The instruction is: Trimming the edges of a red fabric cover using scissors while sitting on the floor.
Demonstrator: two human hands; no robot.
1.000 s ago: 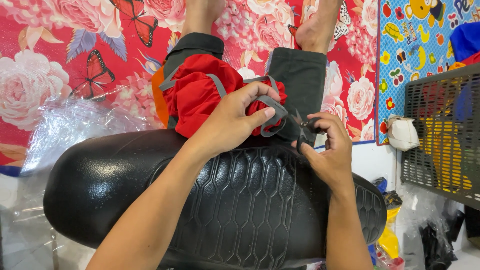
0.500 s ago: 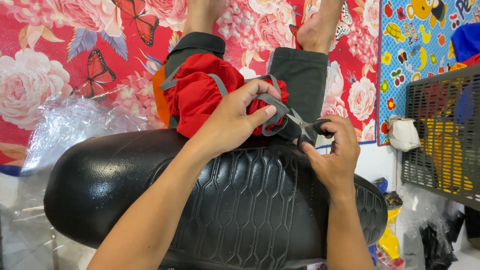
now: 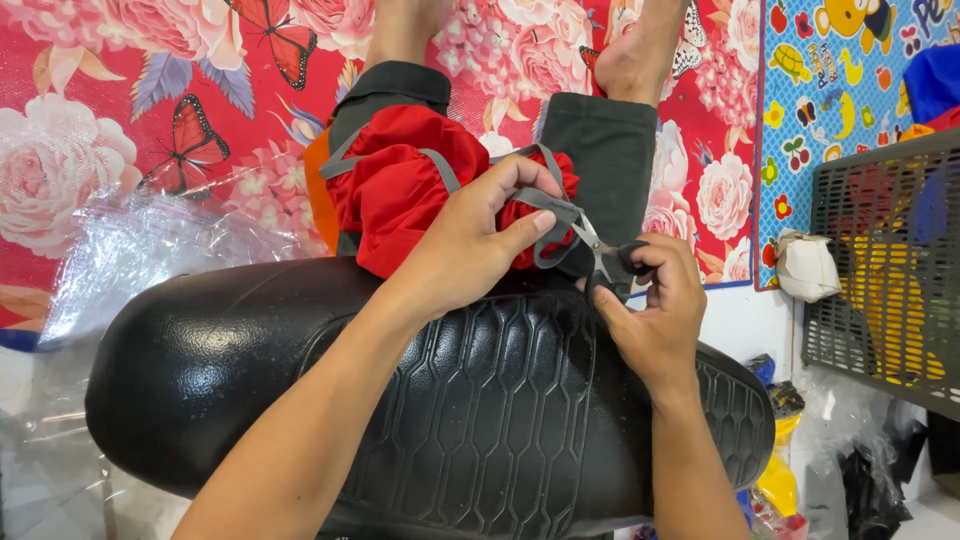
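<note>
A black textured seat (image 3: 430, 410) lies across my lap. Behind it a bunched red fabric cover (image 3: 400, 185) with grey straps rests on my dark trouser legs. My left hand (image 3: 470, 240) pinches a grey strap (image 3: 545, 205) against the red fabric. My right hand (image 3: 655, 310) grips small black-handled scissors (image 3: 605, 260), whose blades sit at the strap just right of my left thumb.
A red floral mat with butterflies (image 3: 150, 120) covers the floor under my bare feet. Crumpled clear plastic (image 3: 140, 250) lies at the left. A dark mesh crate (image 3: 890, 270) stands at the right, with a white object (image 3: 805, 265) beside it and bags below.
My right hand has brought the scissors slightly up and left, closer to the grey strap. My left hand keeps its grip on the strap.
</note>
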